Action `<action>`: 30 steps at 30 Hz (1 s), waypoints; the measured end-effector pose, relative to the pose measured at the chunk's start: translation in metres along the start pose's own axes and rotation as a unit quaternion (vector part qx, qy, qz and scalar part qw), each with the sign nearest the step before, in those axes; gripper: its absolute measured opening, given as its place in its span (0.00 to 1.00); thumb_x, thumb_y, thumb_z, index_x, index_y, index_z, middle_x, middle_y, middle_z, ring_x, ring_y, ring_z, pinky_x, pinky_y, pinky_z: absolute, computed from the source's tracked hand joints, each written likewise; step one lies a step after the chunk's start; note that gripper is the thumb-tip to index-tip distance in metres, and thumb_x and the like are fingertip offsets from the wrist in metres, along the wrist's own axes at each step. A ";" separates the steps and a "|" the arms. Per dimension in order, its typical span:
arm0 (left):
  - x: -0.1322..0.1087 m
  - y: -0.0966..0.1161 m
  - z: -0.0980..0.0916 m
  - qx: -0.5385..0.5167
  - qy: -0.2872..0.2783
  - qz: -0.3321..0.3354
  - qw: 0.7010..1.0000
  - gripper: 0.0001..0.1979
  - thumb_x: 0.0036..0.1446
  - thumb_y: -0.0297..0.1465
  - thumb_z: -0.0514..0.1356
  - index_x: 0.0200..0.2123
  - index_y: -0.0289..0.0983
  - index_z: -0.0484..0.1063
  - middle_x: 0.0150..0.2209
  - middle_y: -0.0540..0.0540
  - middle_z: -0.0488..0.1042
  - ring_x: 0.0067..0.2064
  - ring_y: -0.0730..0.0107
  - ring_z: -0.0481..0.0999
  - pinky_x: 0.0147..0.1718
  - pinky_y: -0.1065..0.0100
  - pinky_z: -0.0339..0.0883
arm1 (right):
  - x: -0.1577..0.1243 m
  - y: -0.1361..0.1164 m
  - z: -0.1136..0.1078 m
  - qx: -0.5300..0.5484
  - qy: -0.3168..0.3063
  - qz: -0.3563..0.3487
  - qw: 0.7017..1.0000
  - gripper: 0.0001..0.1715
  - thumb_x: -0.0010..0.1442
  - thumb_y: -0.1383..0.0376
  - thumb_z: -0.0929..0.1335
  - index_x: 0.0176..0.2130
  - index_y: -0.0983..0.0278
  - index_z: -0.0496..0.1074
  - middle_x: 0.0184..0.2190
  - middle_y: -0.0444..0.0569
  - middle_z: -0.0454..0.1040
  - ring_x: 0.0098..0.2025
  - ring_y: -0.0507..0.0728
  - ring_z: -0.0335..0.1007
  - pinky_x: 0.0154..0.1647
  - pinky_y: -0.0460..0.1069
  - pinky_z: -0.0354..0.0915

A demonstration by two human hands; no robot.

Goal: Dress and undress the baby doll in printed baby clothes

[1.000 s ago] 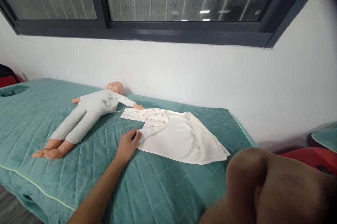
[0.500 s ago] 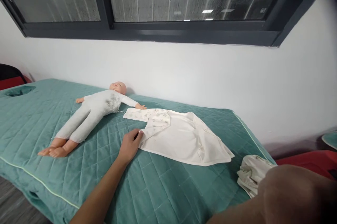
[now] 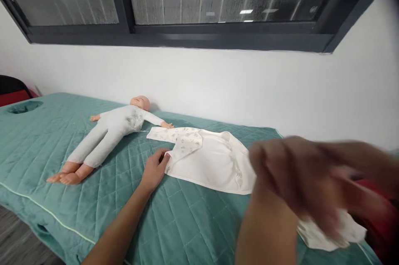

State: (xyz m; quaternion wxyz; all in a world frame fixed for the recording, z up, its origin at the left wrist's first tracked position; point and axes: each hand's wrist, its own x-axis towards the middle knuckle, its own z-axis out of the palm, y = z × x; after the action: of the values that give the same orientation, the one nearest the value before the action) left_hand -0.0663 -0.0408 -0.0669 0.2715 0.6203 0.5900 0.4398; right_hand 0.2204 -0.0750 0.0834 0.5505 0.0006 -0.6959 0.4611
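A white baby shirt (image 3: 212,165) lies spread on the green quilted cover, its patterned front flap and sleeve towards the left. My left hand (image 3: 155,169) pinches the corner of that flap between thumb and fingers. Blurred by motion, my right hand (image 3: 299,177) is raised over the shirt's right end and hides it; its fingers look spread apart. Below those fingers a crumpled white cloth (image 3: 349,231) rests at the right edge of the cover, partly hidden. Left of the shirt, a baby doll (image 3: 115,126) in a white bodysuit lies on its back, one hand near the sleeve.
The green quilted cover (image 3: 193,223) spreads over a bed or table against a white wall (image 3: 202,86). Above runs a dark window frame (image 3: 218,40). A red and black item (image 3: 14,90) stands at the far left, and something red (image 3: 385,219) is at the right.
My right hand has risen and swung in from the lower right corner. The crumpled cloth has shifted right and nearer to me. My left hand, the shirt and the doll stay put.
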 end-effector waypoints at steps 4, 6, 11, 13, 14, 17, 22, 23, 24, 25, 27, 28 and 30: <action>0.000 0.001 0.000 -0.002 0.012 0.005 1.000 0.19 0.62 0.39 0.51 0.52 0.40 0.71 0.33 0.50 0.73 0.33 0.68 0.69 0.35 0.67 0.62 | 0.024 0.085 -0.007 -0.137 0.175 0.132 0.966 0.16 0.63 0.53 0.63 0.49 0.52 0.69 0.24 0.40 0.72 0.26 0.51 0.70 0.29 0.47 0.66; 0.000 0.002 0.000 -0.002 0.008 0.009 1.000 0.18 0.62 0.39 0.51 0.50 0.39 0.72 0.33 0.50 0.73 0.33 0.68 0.69 0.35 0.67 0.62 | 0.023 0.129 -0.011 -0.362 0.269 0.355 0.819 0.20 0.64 0.54 0.59 0.52 0.58 0.66 0.36 0.46 0.75 0.37 0.54 0.74 0.39 0.48 0.69; 0.000 0.001 0.001 -0.004 0.013 0.017 1.000 0.16 0.64 0.38 0.50 0.46 0.38 0.73 0.38 0.47 0.76 0.38 0.65 0.73 0.39 0.66 0.65 | 0.003 0.188 -0.020 -0.478 0.267 0.470 0.693 0.27 0.57 0.56 0.68 0.52 0.67 0.66 0.51 0.65 0.71 0.55 0.69 0.67 0.54 0.60 0.62; 0.000 0.001 0.003 0.038 0.003 0.056 0.998 0.15 0.63 0.33 0.50 0.47 0.39 0.72 0.42 0.46 0.77 0.43 0.64 0.74 0.43 0.64 0.65 | 0.000 0.195 -0.022 -0.493 0.245 0.487 0.678 0.28 0.56 0.55 0.69 0.52 0.66 0.66 0.48 0.63 0.74 0.52 0.70 0.69 0.53 0.61 0.62; -0.001 0.001 0.004 0.073 -0.007 0.087 0.994 0.14 0.62 0.31 0.51 0.48 0.39 0.72 0.44 0.46 0.76 0.45 0.63 0.74 0.44 0.64 0.65 | 0.000 0.197 -0.022 -0.499 0.239 0.491 0.673 0.28 0.56 0.55 0.69 0.53 0.64 0.67 0.46 0.60 0.75 0.51 0.70 0.70 0.53 0.61 0.62; 0.000 0.007 0.010 0.197 -0.031 0.189 0.962 0.11 0.60 0.28 0.53 0.43 0.40 0.73 0.41 0.45 0.76 0.45 0.61 0.73 0.44 0.62 0.64 | 0.003 0.203 -0.024 -0.515 0.246 0.490 0.659 0.24 0.58 0.56 0.67 0.52 0.61 0.68 0.44 0.56 0.76 0.50 0.68 0.71 0.52 0.59 0.62; 0.004 0.027 0.024 0.270 -0.096 0.302 0.909 0.09 0.62 0.30 0.53 0.37 0.39 0.73 0.36 0.44 0.75 0.40 0.63 0.74 0.40 0.64 0.64 | 0.002 0.204 -0.028 -0.525 0.300 0.471 0.642 0.20 0.59 0.61 0.62 0.51 0.60 0.69 0.38 0.50 0.78 0.44 0.61 0.74 0.46 0.52 0.65; 0.005 0.030 0.027 0.266 -0.127 0.321 0.900 0.09 0.63 0.31 0.53 0.37 0.39 0.73 0.35 0.44 0.75 0.38 0.64 0.74 0.38 0.65 0.64 | 0.001 0.204 -0.030 -0.525 0.310 0.467 0.640 0.21 0.59 0.62 0.61 0.51 0.60 0.69 0.37 0.50 0.78 0.41 0.61 0.75 0.45 0.52 0.65; 0.005 0.033 0.030 0.257 -0.156 0.337 0.892 0.09 0.63 0.32 0.53 0.37 0.39 0.73 0.35 0.45 0.75 0.37 0.64 0.74 0.37 0.66 0.64 | 0.000 0.203 -0.031 -0.525 0.316 0.463 0.640 0.22 0.58 0.62 0.61 0.51 0.61 0.68 0.36 0.49 0.78 0.39 0.60 0.75 0.44 0.51 0.65; 0.007 0.034 0.032 0.239 -0.179 0.345 0.890 0.10 0.63 0.32 0.53 0.36 0.39 0.73 0.35 0.45 0.76 0.36 0.65 0.74 0.36 0.66 0.64 | -0.001 0.203 -0.033 -0.523 0.320 0.461 0.642 0.23 0.57 0.62 0.61 0.52 0.62 0.68 0.35 0.49 0.78 0.37 0.60 0.75 0.43 0.51 0.66; 0.011 0.034 0.034 0.166 -0.195 0.320 0.912 0.11 0.64 0.34 0.52 0.35 0.39 0.73 0.35 0.46 0.76 0.36 0.65 0.74 0.35 0.67 0.63 | -0.001 0.203 -0.036 -0.514 0.318 0.461 0.650 0.23 0.56 0.63 0.62 0.51 0.63 0.69 0.33 0.49 0.77 0.34 0.59 0.74 0.41 0.52 0.66; 0.015 0.032 0.033 0.110 -0.189 0.282 0.934 0.13 0.64 0.36 0.51 0.33 0.39 0.73 0.33 0.47 0.76 0.36 0.65 0.74 0.34 0.67 0.63 | 0.001 0.203 -0.038 -0.505 0.315 0.464 0.656 0.23 0.55 0.63 0.63 0.50 0.64 0.70 0.32 0.49 0.77 0.33 0.59 0.74 0.40 0.52 0.66; 0.024 0.026 0.030 -0.028 -0.148 0.166 0.975 0.17 0.65 0.40 0.50 0.28 0.37 0.70 0.29 0.48 0.74 0.33 0.67 0.72 0.31 0.69 0.62 | 0.009 0.204 -0.039 -0.480 0.303 0.471 0.675 0.22 0.55 0.63 0.63 0.49 0.66 0.71 0.33 0.50 0.77 0.32 0.59 0.74 0.36 0.51 0.67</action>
State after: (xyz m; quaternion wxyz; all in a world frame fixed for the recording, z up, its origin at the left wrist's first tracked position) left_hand -0.0294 -0.0164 -0.0533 0.2956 0.7600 0.4197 0.3986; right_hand 0.1432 0.0720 -0.0414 0.3656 -0.7312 -0.5249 0.2368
